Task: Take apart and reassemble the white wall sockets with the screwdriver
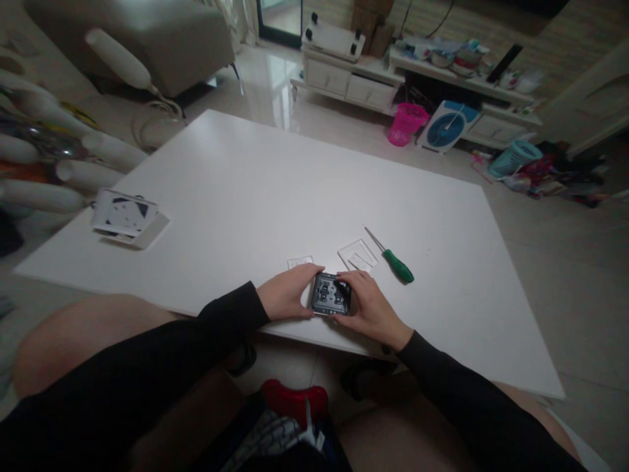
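Standing at left on white worktop (255, 190): open white box (126, 216), well apart from hands. Next comes left hand (289, 292), clamped on left side of black square part (331, 295). Just beyond this hand, small flat piece (299, 261). Black part is near front edge of worktop, between both hands. Right hand (369, 305) grips its right side. Farther right, pale square piece (354, 250), then green-handled screwdriver (397, 265), its tip pointing away.

left hand (289, 292) and right hand (371, 305) face each other, gripping, fingers (354, 278) bent on the far side, thumbs (344, 320) on the near; behind each wrist (264, 301) a black-sleeved forearm (196, 344) slants outward.
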A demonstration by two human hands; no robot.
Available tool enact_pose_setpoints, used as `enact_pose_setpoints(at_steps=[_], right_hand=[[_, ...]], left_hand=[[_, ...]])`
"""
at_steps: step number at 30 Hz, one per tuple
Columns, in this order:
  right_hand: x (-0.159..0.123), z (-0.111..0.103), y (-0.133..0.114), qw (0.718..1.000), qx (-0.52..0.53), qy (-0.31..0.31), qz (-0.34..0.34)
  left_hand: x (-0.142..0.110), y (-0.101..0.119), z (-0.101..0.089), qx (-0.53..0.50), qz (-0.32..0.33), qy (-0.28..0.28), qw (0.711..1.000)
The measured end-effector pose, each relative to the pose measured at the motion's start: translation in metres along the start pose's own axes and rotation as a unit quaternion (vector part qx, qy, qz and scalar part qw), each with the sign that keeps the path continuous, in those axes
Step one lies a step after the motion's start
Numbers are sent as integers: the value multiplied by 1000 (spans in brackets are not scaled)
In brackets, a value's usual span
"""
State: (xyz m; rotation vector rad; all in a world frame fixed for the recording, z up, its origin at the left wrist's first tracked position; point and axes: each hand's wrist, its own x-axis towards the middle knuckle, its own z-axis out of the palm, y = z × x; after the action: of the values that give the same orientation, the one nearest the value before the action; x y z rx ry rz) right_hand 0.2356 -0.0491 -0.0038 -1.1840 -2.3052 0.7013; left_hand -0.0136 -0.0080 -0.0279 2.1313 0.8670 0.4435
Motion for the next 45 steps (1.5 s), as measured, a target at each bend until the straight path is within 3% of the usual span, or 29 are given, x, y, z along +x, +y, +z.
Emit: enact_pose_setpoints(at_steps=[10, 45], right_hand=[[-3, -4, 2, 999, -36, -39, -1], [-4, 0, -1, 999, -24, -35, 12]], left_hand=[[-2, 5, 0, 20, 19, 7, 1000], [-1, 5, 0, 25, 8, -14, 1000]])
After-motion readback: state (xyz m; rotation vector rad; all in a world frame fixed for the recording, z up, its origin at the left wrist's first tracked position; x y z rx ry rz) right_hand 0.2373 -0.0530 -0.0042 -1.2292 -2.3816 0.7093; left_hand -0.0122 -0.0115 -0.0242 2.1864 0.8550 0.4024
